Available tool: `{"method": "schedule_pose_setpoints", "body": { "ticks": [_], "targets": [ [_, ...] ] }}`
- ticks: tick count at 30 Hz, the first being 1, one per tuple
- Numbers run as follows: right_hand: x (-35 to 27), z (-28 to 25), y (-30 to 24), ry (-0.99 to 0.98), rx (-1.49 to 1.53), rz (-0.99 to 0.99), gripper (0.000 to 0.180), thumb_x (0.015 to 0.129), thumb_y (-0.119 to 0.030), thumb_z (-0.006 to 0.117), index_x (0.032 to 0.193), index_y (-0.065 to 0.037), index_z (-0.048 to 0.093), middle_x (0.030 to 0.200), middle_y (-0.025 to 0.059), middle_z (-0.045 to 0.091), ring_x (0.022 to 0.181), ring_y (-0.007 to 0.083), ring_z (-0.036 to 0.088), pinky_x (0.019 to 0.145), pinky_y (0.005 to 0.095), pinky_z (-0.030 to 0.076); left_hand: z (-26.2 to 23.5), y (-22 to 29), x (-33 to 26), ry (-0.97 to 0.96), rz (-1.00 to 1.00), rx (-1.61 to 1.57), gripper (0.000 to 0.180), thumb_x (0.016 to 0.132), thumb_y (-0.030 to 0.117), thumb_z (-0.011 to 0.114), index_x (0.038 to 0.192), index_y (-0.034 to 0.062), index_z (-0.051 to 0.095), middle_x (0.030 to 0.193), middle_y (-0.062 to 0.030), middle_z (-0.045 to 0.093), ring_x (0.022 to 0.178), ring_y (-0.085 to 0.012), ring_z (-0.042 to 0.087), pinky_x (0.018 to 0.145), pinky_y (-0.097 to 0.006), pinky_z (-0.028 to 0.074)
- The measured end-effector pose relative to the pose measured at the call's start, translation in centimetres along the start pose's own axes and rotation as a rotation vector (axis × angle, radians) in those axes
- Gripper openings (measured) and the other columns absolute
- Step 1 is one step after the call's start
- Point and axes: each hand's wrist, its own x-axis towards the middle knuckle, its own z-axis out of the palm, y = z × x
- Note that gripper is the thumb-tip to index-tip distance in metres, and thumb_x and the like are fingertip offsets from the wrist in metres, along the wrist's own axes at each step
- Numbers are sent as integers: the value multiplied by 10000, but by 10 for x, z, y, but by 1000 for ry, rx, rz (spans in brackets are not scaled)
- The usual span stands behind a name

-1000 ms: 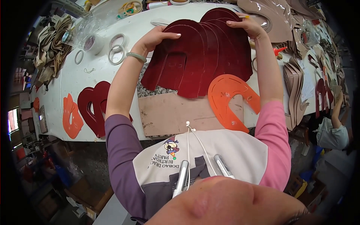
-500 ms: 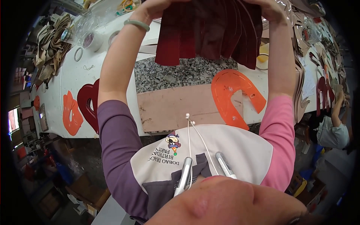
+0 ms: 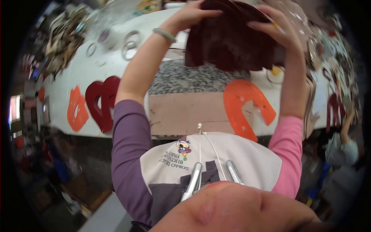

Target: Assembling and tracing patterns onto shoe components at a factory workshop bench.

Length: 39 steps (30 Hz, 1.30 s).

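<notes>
A bundle of dark red leather-like pieces is held up over the far part of the table. My left hand is closed on its upper left edge, with the thumb lying across the top. My right hand grips the upper right side, thumb and fingers on the edge. By the right fingers shows a thin pale, yellowish sliver, too blurred to name. Below the bundle are a speckled stone slab and a brown board. An orange horseshoe-shaped template overlaps the board's right end.
Dark red curved pieces and an orange template lie left on the white table. Tape rolls stand farther back. Brown pieces are heaped far left. Another person works at the right.
The bundle has tipped, its hanging strips now bunched closer together. Both hands have come further into view, thumbs now showing on its upper edge. The whole view has shifted slightly.
</notes>
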Motion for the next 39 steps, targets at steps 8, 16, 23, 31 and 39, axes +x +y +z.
{"method": "schedule_pose_setpoints", "body": {
  "ticks": [8,16,23,31,39],
  "targets": [
    [20,-19,-59,-144,487,-15,432,717,-53,773,1135,-31,664,972,55,705,856,135,643,786,221,497,-43,15,-46,34,142,-50,269,729,189,817,912,21,714,816,-27,697,719,-80,599,654,-196,478],
    [52,66,-25,-500,435,-263,383,813,-71,697,1182,1,624,1060,44,663,958,120,563,846,246,463,-39,-12,-98,73,2,-5,332,743,152,795,1028,10,700,880,-42,707,730,-95,615,658,-208,492],
    [24,-19,-89,781,49,-384,316,830,-115,703,1115,-15,609,981,140,673,862,246,656,776,292,549,-29,106,-15,411,517,336,121,852,99,680,926,7,708,965,-99,686,798,-165,635,675,-246,494],
    [-120,78,-7,-121,-188,-169,444,795,-227,727,1204,-118,596,1036,82,651,896,280,613,759,351,496,15,-30,64,404,831,769,233,828,67,617,1047,56,693,944,-105,701,761,-250,643,693,-296,503],
    [-175,117,20,-220,-127,350,660,657,-226,822,1238,-68,551,1004,97,556,903,257,558,805,330,462,18,-76,-56,-145,542,911,494,821,250,729,1277,123,590,1383,-96,502,1335,-267,374,1087,-388,352]
  ]
}}
